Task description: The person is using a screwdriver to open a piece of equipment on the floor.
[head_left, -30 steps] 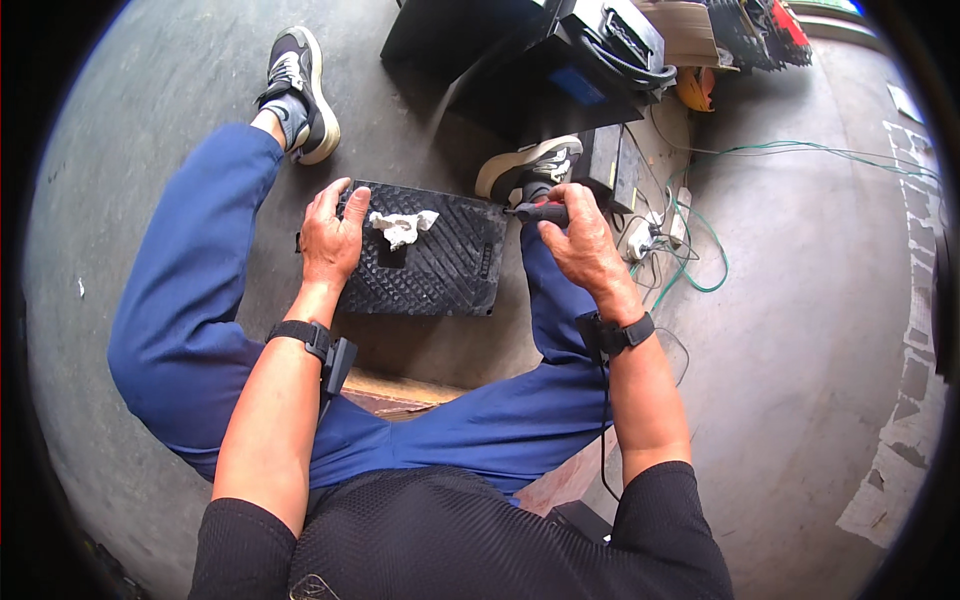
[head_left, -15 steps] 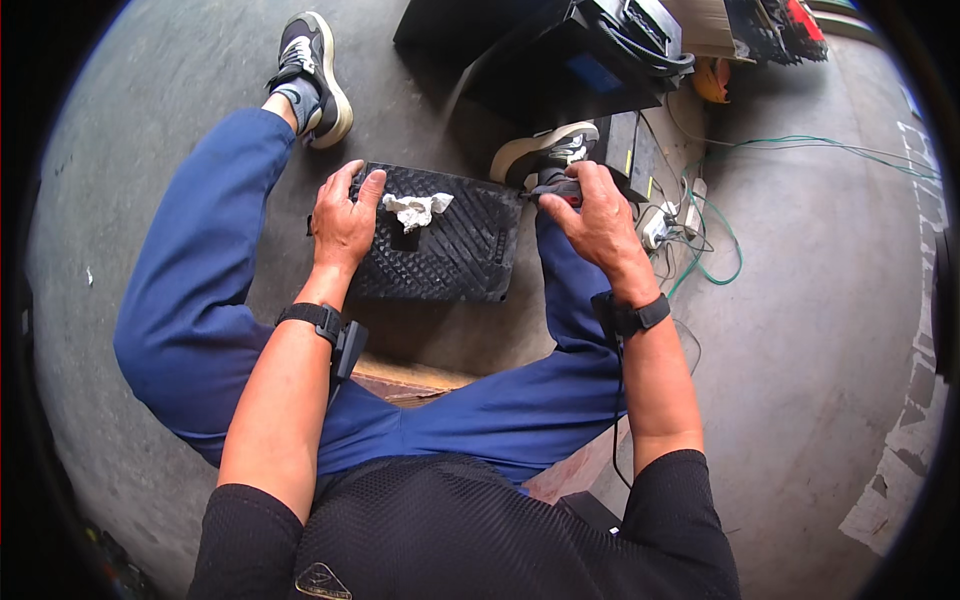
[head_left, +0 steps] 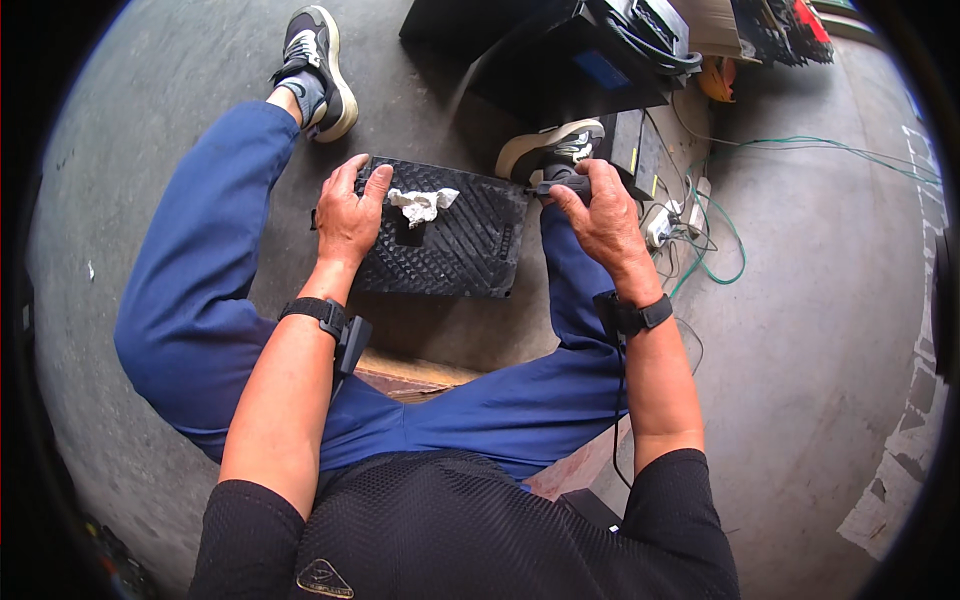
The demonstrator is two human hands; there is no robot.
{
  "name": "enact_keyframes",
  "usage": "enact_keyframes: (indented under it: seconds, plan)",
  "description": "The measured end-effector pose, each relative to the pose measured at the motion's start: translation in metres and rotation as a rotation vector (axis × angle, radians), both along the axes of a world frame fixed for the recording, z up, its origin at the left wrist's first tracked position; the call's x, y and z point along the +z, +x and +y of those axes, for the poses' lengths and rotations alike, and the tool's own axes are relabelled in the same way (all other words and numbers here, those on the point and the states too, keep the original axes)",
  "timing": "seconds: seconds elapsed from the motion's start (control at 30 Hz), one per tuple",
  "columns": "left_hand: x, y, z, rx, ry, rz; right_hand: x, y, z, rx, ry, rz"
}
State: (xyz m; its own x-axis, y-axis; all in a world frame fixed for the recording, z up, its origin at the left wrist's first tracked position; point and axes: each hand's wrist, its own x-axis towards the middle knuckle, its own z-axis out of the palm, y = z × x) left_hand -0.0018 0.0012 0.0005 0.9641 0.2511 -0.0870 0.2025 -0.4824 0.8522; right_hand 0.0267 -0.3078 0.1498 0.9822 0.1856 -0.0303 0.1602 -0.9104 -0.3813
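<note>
While left hand [head_left: 347, 222] lies spread on black panel [head_left: 462, 252] | right hand [head_left: 607, 215] grips dark tool [head_left: 569, 186], kind unclear

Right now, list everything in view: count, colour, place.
ridged panel: 1, black, centre
crumpled scrap: 1, white, on panel
handheld tool: 1, dark, in right hand
large box: 1, black, top centre
smaller box: 1, black, right of panel
power strip: 1, whitish, right of smaller box
thin cable: green, right; exact count unclear
cardboard: brown, top right; count unclear
rounded object: 1, orange, below cardboard
floor: grey, all around
shoes: 2, dark and white, above panel
wrist straps: 2, black, one per wrist
hands: 2, left hand at panel's left edge, right hand around tool
</note>
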Motion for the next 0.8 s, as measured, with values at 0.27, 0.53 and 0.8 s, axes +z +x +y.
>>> enact_keyframes:
  seconds: [0.27,0.53,0.8]
  plan:
    - [-0.0003,0.0000,-0.0006,0.002,-0.005,0.002,0.0006,-0.0020,0.0005,0.086,0.076,-0.031]
    - [-0.0022,-0.0003,-0.0006,0.000,-0.004,-0.003,-0.0026,-0.0022,0.0026,0.015,0.029,-0.012]
    - [-0.0021,0.0005,0.0009,-0.006,-0.001,-0.002,-0.0047,-0.0053,-0.0007,0.046,0.058,-0.054]
